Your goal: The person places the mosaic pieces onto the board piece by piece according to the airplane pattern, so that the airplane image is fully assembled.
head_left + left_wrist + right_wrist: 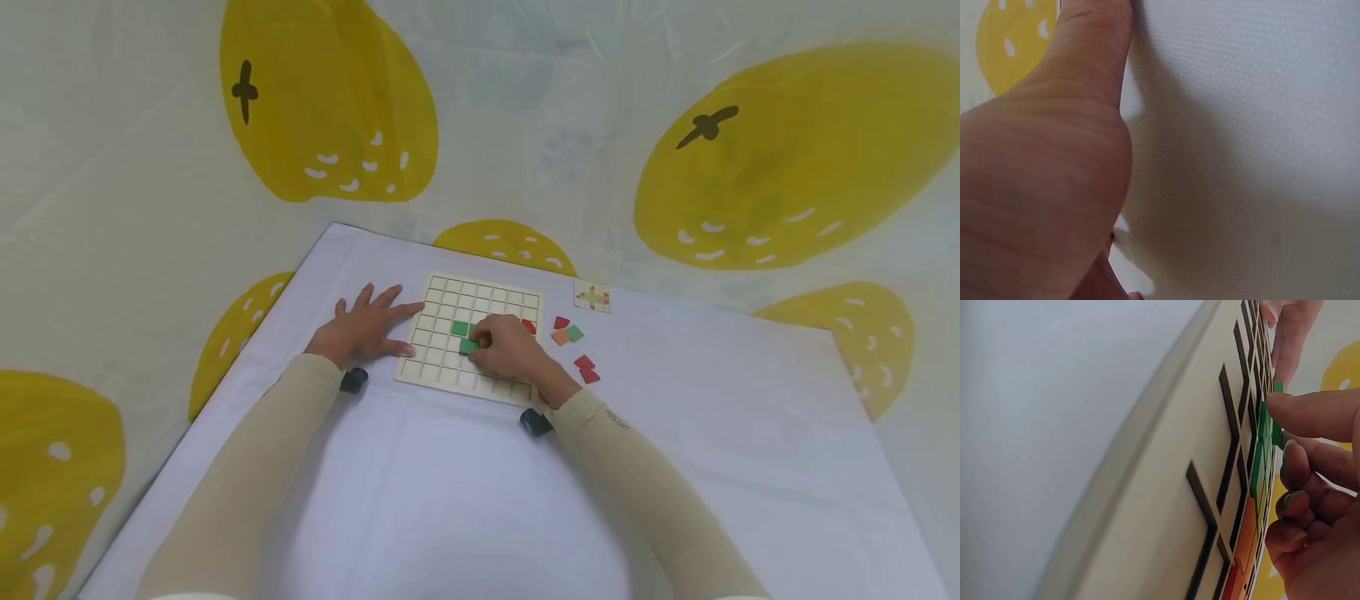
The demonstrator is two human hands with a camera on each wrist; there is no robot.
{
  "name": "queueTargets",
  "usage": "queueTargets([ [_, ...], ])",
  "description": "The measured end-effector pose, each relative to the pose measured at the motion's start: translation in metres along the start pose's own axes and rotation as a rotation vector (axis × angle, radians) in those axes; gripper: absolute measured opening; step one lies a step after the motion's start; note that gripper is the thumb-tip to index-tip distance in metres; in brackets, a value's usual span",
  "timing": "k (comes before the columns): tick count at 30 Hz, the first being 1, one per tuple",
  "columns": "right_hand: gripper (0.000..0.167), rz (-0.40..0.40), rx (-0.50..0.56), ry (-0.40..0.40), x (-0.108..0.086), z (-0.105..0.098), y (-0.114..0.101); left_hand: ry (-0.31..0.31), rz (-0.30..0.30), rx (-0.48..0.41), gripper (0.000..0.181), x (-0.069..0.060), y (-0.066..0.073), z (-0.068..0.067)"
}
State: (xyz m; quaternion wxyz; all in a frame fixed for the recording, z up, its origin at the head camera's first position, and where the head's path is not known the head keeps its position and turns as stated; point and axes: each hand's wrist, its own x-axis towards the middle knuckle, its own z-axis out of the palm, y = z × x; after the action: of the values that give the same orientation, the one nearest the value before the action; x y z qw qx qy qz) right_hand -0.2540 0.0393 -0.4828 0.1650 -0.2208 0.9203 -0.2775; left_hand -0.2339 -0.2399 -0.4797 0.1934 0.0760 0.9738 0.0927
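A pale grid board [427,367] lies flat on the white table. My right hand [510,346] is over its middle. In the right wrist view its thumb and forefinger pinch a green square tile [1277,434] just above the board; the other fingers are curled. Other green tiles [460,328] sit in squares near the middle, and a red piece [528,326] lies toward the right side. Orange and red pieces [1247,534] on the board show in the right wrist view. My left hand [363,327] is spread, thumb and forefinger resting on the board's left edge.
Right of the board lie loose red pieces [585,363], an orange tile [562,337] and a green tile [574,332]. A small pattern card [592,296] is near the back edge. A curtain with yellow fruit prints [525,125] hangs behind the table [450,500].
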Motion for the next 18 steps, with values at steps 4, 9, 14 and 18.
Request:
queueTargets([
  [4, 0.025, 0.013, -0.002, -0.008, 0.0009, 0.0003, -0.0021, 0.0, 0.012, 0.006, 0.089, 0.0016, -0.0007, 0.0019],
  [9, 0.024, 0.009, -0.003, -0.01, 0.002, 0.0007, -0.004, 0.004, 0.018, 0.011, 0.09, 0.0045, 0.0006, 0.0032],
  [14, 0.024, -0.038, -0.014, -0.008, 0.0059, 0.0018, -0.0058, -0.011, -0.008, 0.019, 0.09, 0.0042, -0.0004, 0.0008],
  [18, 0.023, -0.052, -0.007, -0.005, 0.0084, 0.0026, -0.0071, -0.027, -0.009, 0.023, 0.089, 0.0043, -0.0019, -0.0002],
])
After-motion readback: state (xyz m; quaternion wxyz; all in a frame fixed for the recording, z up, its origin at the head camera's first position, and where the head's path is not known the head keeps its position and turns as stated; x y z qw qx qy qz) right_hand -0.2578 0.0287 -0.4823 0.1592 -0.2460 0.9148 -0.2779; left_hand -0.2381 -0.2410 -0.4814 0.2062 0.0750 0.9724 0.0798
